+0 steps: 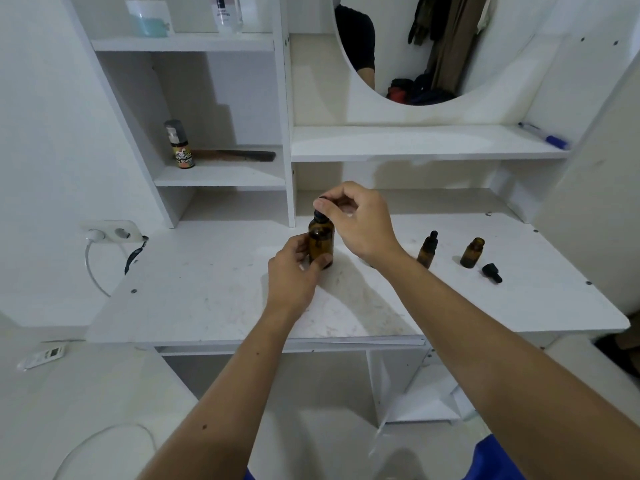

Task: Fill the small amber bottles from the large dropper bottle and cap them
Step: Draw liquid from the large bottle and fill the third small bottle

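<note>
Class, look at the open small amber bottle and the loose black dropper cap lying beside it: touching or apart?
Apart. The head view shows bare white desk between the open small bottle and the loose dropper cap.

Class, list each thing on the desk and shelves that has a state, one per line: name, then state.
Large dropper bottle: upright, held, cap on.
Left hand: grip around the large bottle's body.
Right hand: fingertips pinching the dropper cap.
Capped small bottle: upright, dropper cap on.
Open small bottle: upright, uncapped.
Loose dropper cap: lying on its side.
Spray bottle: upright on shelf.
Pen: lying, capped.
</note>
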The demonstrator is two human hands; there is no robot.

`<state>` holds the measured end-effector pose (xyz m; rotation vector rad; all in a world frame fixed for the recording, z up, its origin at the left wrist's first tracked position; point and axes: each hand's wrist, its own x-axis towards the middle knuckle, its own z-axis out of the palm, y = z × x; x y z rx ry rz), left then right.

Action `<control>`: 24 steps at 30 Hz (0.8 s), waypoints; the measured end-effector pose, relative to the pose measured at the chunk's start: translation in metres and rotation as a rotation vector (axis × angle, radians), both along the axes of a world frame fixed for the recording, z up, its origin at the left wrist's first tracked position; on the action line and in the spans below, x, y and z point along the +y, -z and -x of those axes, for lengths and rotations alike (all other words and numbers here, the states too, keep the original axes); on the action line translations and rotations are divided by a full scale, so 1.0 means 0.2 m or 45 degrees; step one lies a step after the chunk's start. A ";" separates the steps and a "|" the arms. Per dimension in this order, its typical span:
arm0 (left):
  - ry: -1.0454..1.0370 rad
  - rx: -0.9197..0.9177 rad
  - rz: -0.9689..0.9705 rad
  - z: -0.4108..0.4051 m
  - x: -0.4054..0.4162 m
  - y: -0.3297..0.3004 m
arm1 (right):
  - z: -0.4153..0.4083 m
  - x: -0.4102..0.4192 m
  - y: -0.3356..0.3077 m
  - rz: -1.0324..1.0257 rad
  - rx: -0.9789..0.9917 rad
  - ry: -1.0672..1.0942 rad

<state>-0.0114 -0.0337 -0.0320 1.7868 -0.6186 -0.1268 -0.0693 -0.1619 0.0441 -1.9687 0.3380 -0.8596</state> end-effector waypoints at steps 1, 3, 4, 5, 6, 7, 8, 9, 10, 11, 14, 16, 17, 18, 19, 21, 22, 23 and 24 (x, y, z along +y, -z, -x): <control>0.000 -0.005 -0.003 0.00 0.00 0.00 | 0.00 0.00 0.00 -0.010 -0.001 0.009; 0.002 -0.004 -0.009 0.00 0.00 0.00 | 0.00 0.01 0.00 -0.031 -0.004 0.028; 0.002 0.004 -0.010 0.00 0.00 0.00 | -0.01 0.01 0.00 -0.043 -0.007 0.036; 0.001 0.012 -0.012 0.00 0.00 0.00 | -0.01 0.01 0.00 -0.050 -0.011 0.043; -0.002 0.017 -0.017 0.00 0.00 0.00 | -0.01 0.01 0.00 -0.049 -0.013 0.055; -0.004 0.019 -0.022 0.00 0.00 0.00 | -0.01 0.02 0.00 -0.044 -0.012 0.068; -0.006 0.021 -0.027 0.00 0.00 0.00 | -0.01 0.02 0.00 -0.036 -0.008 0.078; -0.006 0.023 -0.031 0.00 0.00 0.00 | -0.01 0.02 -0.01 -0.032 -0.004 0.082; -0.006 0.026 -0.030 0.00 0.00 0.00 | -0.01 0.02 -0.01 -0.029 -0.002 0.083; -0.008 0.031 -0.028 0.00 0.00 0.00 | -0.01 0.03 -0.01 -0.026 0.000 0.081; -0.022 0.044 -0.022 0.00 -0.01 0.00 | 0.00 0.03 -0.01 0.002 -0.001 0.077; -0.028 0.041 -0.024 0.01 -0.01 0.00 | 0.01 0.03 -0.01 0.022 0.002 0.069; -0.030 0.040 -0.024 0.01 -0.01 0.00 | 0.01 0.03 0.00 0.026 0.007 0.060; -0.032 0.041 -0.025 0.01 -0.01 0.00 | 0.02 0.03 0.00 0.020 0.007 0.049; -0.031 0.041 -0.024 0.01 -0.01 0.00 | 0.02 0.04 -0.01 0.008 0.003 0.040; -0.027 0.045 -0.019 0.02 -0.01 0.00 | 0.04 0.04 -0.04 -0.021 -0.023 0.024; -0.026 0.047 -0.012 0.02 -0.01 0.00 | 0.04 0.03 -0.06 -0.036 -0.043 0.015; -0.026 0.049 -0.005 0.02 -0.01 -0.01 | 0.05 0.03 -0.08 -0.051 -0.065 0.004; -0.027 0.050 0.001 0.02 -0.01 -0.01 | 0.05 0.03 -0.10 -0.060 -0.088 -0.003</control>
